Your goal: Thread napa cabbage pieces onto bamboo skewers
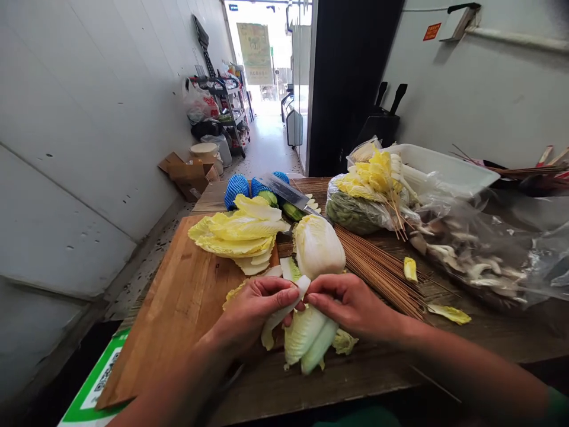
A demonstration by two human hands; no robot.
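Between thumb and fingers, my left hand (262, 302) pinches a pale napa cabbage leaf (284, 309), whose white stem end points up and whose yellowish tip hangs down. My right hand (349, 302) is closed in a pinch at the same stem; whether a thin stick is also in its fingers is hidden. Below my hands, loose cabbage leaves (306, 338) lie on the table. A whole napa cabbage heart (319, 246) sits just behind them. Yellow cabbage leaves (240, 228) are piled on the wooden cutting board (178, 320) at the left.
Bamboo skewers (377, 267) lie in a bundle to the right. Behind the leaves, a cleaver (287, 193) rests across cucumbers (291, 210). Skewered cabbage (371, 178) tops a bag of greens (355, 207). Mushrooms (471, 255) in plastic and a white tub (444, 166) stand at right.
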